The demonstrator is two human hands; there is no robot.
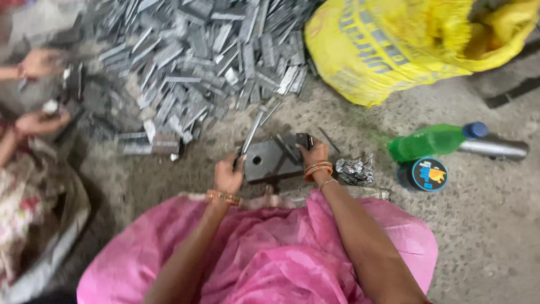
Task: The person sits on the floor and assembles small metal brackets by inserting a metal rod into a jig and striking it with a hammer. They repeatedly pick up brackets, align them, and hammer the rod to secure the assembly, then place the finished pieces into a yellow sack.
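Observation:
My left hand [229, 174] grips the handle of a metal hammer [251, 132] that points up and away over a dark metal block [270, 160] with a round hole. My right hand [315, 155] rests at the block's right edge and pinches a small dark metal piece [304, 139]. Thin metal strips lie on the block between both hands. A pink cloth [270, 253] covers my lap.
A large heap of grey metal strips [197, 56] spreads across the floor ahead. A yellow sack [394, 45] lies at upper right. A green bottle [433, 141], a steel flask [495, 147] and a round tin [428, 174] lie at right. Another person's hands [39, 90] work at left.

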